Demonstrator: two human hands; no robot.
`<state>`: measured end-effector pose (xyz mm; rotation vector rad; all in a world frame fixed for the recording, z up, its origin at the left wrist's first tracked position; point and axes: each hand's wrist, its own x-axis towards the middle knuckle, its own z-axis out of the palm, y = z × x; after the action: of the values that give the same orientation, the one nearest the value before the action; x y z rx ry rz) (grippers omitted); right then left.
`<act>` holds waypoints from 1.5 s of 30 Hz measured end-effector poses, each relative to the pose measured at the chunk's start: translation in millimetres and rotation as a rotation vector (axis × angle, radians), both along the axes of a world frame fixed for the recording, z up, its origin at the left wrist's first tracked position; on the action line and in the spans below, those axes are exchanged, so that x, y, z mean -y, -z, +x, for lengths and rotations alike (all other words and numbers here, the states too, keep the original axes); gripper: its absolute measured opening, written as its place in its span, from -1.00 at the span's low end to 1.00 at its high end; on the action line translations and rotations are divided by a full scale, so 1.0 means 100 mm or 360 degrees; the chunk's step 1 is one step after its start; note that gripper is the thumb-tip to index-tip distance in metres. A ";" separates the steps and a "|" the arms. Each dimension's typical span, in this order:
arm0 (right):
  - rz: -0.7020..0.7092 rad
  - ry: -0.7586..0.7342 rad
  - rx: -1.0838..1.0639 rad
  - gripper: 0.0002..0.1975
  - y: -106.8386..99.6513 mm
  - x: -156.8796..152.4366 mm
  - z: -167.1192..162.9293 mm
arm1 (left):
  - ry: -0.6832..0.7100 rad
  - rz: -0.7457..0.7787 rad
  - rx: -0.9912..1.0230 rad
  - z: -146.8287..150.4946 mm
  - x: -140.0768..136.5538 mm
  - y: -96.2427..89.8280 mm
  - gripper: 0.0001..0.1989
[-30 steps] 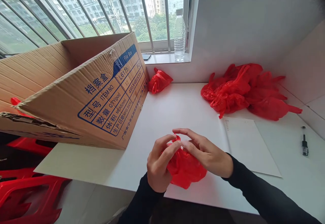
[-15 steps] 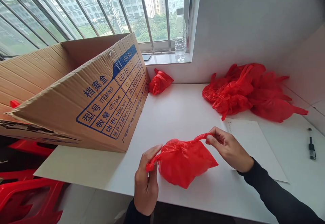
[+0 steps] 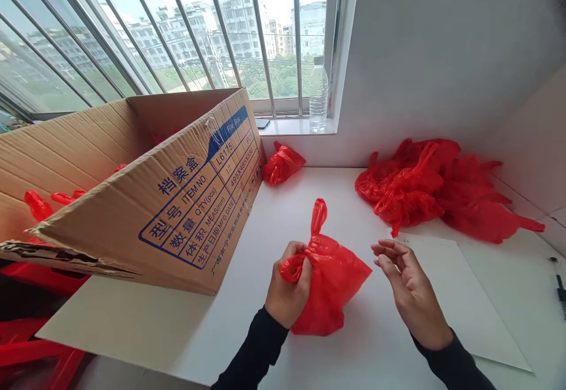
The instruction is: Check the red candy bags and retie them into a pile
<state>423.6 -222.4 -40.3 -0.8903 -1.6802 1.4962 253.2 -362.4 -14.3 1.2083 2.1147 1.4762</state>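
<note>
A red plastic bag, knotted at its neck, is in front of me at the near part of the white table. My left hand is closed round the gathered neck and one handle loop of it. The other handle loop sticks up above the knot. To the right of the bag, my right hand is raised over the table with its fingers curved and apart, holding nothing. What the bag contains is hidden.
A large cardboard box stands at left with red bags inside. One red bag sits beside it; a pile of red bags lies back right. White paper, a pen, a bottle and red stools surround.
My right hand has let go of the bag's right handle and moved slightly right. My left hand has shifted to the bag's neck and tilted it. The view has tipped upward.
</note>
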 end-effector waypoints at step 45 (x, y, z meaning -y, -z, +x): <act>0.1215 0.0404 0.1085 -0.78 -0.31 -2.19 -1.41 | -0.0286 -0.0329 -0.1013 -1.81 -2.04 0.37 -0.49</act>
<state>282.7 -3.7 -9.2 -1.1630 -2.2559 0.2892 72.5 -157.9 -50.9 1.5894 2.7614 0.9694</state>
